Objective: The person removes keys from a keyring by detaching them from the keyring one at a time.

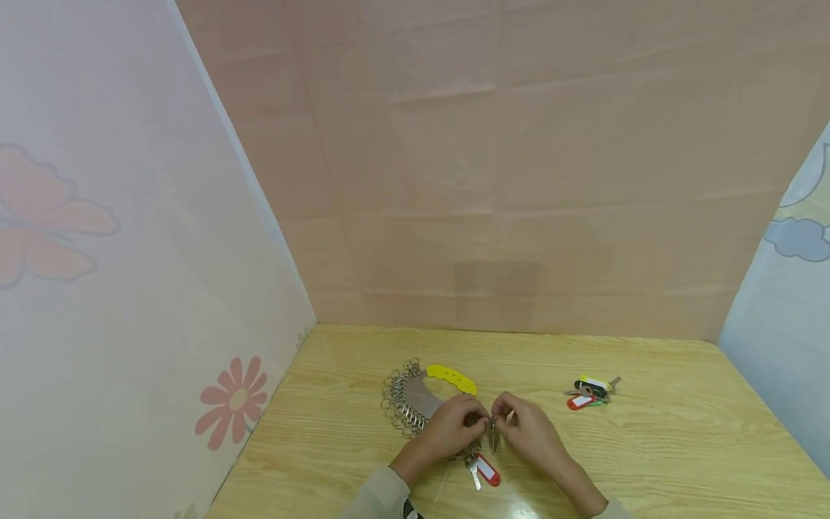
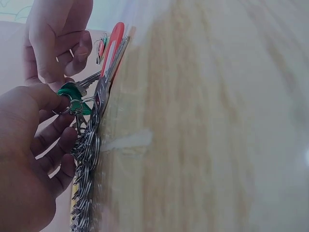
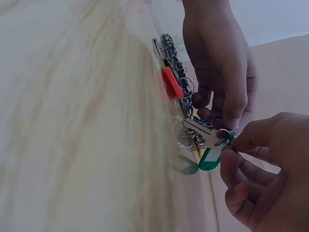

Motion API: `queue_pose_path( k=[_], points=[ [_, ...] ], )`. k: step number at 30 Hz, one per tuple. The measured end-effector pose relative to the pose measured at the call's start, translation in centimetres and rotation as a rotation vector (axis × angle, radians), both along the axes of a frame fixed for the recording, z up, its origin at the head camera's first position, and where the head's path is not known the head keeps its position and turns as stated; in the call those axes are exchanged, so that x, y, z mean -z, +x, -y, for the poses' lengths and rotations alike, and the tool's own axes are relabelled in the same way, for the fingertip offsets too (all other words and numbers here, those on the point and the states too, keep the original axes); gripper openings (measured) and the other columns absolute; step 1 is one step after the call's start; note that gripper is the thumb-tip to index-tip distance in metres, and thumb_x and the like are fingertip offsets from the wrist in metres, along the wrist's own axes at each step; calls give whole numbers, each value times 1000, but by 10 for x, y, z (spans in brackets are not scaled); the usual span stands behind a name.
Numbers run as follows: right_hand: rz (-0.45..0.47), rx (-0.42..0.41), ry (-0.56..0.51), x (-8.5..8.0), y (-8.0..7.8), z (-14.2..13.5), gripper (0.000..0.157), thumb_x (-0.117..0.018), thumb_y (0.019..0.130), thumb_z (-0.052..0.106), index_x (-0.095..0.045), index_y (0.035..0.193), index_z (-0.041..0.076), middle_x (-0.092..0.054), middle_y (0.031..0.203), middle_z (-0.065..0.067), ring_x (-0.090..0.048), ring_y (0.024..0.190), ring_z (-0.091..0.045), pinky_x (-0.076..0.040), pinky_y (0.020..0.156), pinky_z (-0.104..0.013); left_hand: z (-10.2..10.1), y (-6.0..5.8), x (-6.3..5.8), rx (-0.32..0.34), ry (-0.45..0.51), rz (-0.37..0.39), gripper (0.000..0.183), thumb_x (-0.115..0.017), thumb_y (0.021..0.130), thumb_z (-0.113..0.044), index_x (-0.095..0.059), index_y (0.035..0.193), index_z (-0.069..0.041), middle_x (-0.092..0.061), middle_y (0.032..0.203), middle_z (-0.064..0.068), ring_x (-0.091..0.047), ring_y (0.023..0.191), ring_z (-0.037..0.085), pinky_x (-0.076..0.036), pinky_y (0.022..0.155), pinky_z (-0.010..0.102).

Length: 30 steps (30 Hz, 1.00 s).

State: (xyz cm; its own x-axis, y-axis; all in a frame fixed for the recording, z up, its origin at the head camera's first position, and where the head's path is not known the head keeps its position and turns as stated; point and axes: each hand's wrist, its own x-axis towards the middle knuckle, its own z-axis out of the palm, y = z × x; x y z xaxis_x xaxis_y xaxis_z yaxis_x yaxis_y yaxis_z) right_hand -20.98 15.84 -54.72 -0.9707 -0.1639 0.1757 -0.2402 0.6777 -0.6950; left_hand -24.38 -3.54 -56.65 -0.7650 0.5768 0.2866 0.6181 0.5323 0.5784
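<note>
Close together over the table, both hands work on a small key ring point(image 3: 228, 137). It carries a silver key point(image 3: 202, 132) and a green key tag point(image 3: 211, 158). My left hand point(image 1: 452, 427) pinches the ring from the left. From the right, the thumb and forefinger of my right hand point(image 1: 528, 431) pinch it too. Under and beside the left hand lies a grey crescent-shaped key holder point(image 1: 421, 395) with a yellow handle point(image 1: 452, 378) and many metal rings along its curved edge. Below the left hand, a red key tag point(image 1: 488, 470) and another key point(image 1: 474, 473) lie by the holder's end.
On the right of the wooden table point(image 1: 674, 432) sits a small pile of keys with tags, among them a red tag point(image 1: 581, 401) and a yellow tag point(image 1: 594, 384). A pinkish-brown cloth wall point(image 1: 415, 180) stands behind, and a flower-patterned sheet point(image 1: 162, 252) on the left.
</note>
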Motion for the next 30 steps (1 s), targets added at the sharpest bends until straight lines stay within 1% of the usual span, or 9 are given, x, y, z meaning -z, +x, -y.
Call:
queue_pose_path(
  k=[7, 13, 15, 20, 23, 26, 30],
  points=[
    [-60, 20, 97, 1, 2, 2, 26, -72, 84, 12, -59, 83, 33, -60, 76, 20, -44, 52, 1, -37, 48, -19, 1, -1, 2, 5, 5, -15, 8, -63, 97, -25, -71, 97, -25, -63, 95, -16, -51, 83, -8, -45, 73, 10],
    [-148, 28, 145, 3, 2, 3, 23, -72, 80, 11, -60, 81, 30, -59, 73, 21, -40, 50, 3, -33, 45, -19, 2, 0, 1, 11, 9, -13, 8, -63, 97, -25, -71, 98, -24, -62, 93, -16, -50, 81, -8, -45, 71, 10],
    [-150, 33, 167, 3, 2, 3, 20, -72, 79, 12, -61, 81, 28, -59, 73, 21, -41, 50, 3, -33, 45, -18, 2, 0, 0, 12, 11, -13, 8, -64, 97, -24, -71, 97, -24, -63, 93, -16, -50, 81, -8, -45, 72, 10],
    [-128, 42, 209, 1, 2, 4, 20, -72, 79, 13, -59, 79, 28, -56, 75, 18, -43, 53, 1, -35, 47, -18, 2, -1, 0, 11, 6, -17, 8, -64, 96, -24, -72, 96, -24, -63, 92, -17, -50, 82, -8, -44, 73, 10],
    [-129, 31, 221, 0, 1, 4, 20, -72, 79, 12, -59, 79, 27, -54, 75, 16, -43, 56, 0, -36, 50, -18, 2, -1, 0, 12, 6, -20, 8, -65, 96, -24, -72, 96, -24, -64, 92, -16, -50, 82, -8, -44, 73, 10],
    [-144, 18, 216, 0, 1, 5, 21, -70, 78, 11, -58, 78, 27, -52, 74, 16, -44, 58, 1, -37, 52, -17, 2, -2, 0, 13, 9, -26, 8, -65, 96, -24, -73, 96, -24, -65, 91, -16, -50, 82, -7, -44, 73, 11],
    [-175, 13, 203, 1, 0, 5, 26, -71, 77, 9, -55, 75, 31, -51, 71, 18, -43, 58, 1, -37, 53, -17, 3, -2, 1, 5, 7, -25, 8, -65, 96, -25, -73, 96, -25, -65, 90, -18, -49, 82, -8, -44, 73, 11]
  ],
)
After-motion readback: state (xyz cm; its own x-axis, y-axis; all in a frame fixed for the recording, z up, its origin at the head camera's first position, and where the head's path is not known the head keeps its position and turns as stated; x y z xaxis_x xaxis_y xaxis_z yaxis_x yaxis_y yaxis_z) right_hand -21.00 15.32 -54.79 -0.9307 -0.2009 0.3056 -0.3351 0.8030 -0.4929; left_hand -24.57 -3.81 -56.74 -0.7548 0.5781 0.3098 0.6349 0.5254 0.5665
